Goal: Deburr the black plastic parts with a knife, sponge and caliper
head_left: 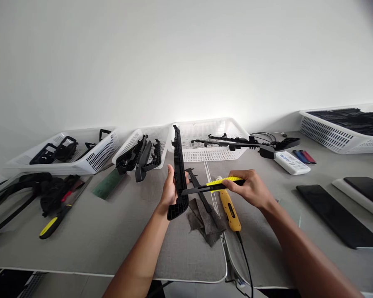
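My left hand (169,188) is closed around a long black plastic part (178,165), held nearly upright above the table with its wide ribbed end down. In my right hand (248,186) is a yellow and black utility knife (217,185). Its blade reaches left to the lower part of the black piece and appears to touch its edge. Behind the knife lies a dark caliper (196,182). Under it is a crumpled grey cloth (205,219). A yellow corded tool (230,211) lies just below my right hand.
White baskets (205,155) holding black parts stand along the wall. A long black part (236,142) rests across one basket's rim. At left are a yellow-black handled tool (54,221) and a green sheet (108,184); at right, a white box (290,162) and dark flat panels (335,215).
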`<act>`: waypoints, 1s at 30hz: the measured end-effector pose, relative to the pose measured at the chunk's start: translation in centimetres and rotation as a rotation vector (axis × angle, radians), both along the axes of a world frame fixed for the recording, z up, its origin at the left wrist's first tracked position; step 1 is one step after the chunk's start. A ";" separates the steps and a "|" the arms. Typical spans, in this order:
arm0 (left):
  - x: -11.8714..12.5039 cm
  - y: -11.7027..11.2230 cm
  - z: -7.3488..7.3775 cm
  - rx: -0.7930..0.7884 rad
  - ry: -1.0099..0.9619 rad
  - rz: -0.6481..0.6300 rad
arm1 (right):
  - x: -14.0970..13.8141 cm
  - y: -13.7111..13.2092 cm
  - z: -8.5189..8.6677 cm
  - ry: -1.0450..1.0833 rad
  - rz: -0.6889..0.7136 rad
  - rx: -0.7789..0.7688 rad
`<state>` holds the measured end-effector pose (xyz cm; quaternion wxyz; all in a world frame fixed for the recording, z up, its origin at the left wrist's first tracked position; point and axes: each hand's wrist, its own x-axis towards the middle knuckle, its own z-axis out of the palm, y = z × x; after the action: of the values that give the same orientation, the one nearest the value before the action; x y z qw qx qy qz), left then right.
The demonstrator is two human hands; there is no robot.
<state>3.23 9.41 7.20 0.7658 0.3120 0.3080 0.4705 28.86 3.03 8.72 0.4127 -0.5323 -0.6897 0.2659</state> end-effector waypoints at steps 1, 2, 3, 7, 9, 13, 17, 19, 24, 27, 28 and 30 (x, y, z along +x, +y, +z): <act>0.0 0.0 0.0 0.001 0.005 -0.009 | 0.2 0.0 0.0 0.001 -0.001 -0.004; 0.0 0.0 0.0 0.005 0.011 -0.018 | 0.3 0.1 0.0 0.002 0.002 -0.007; 0.0 0.0 -0.1 0.013 0.014 -0.021 | 0.3 0.1 0.0 0.001 0.006 -0.008; 0.1 0.1 -0.2 -0.005 0.053 0.004 | 0.3 0.1 -0.1 -0.013 -0.084 0.033; 0.2 0.0 -0.2 -0.034 0.060 0.022 | 0.2 0.1 -0.3 -0.010 -0.131 0.053; 0.3 0.0 -0.3 0.000 0.001 0.043 | 0.1 0.0 -0.4 -0.012 -0.087 0.034; 0.2 0.0 -0.3 -0.031 0.066 0.024 | -0.1 0.0 -0.5 -0.003 -0.147 0.072; 0.1 0.0 -0.2 -0.026 0.074 -0.007 | -0.2 0.0 -0.6 0.002 -0.142 0.071; 0.3 -0.2 -0.1 -0.028 0.117 -0.022 | -0.5 0.2 -0.6 -0.009 -0.156 0.080; 0.4 -0.5 -0.1 -0.020 0.090 -0.040 | -0.4 0.2 -0.5 -0.001 -0.129 0.067; 0.5 -0.6 -0.2 -0.018 0.073 -0.058 | -0.4 0.2 -0.5 0.001 -0.124 0.067; 0.6 -0.8 -0.2 -0.020 0.055 -0.091 | -0.3 0.2 -0.5 0.011 -0.143 0.084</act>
<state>3.81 8.61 7.00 0.7808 0.3308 0.3190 0.4232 28.53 3.21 8.20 0.4563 -0.5609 -0.6582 0.2095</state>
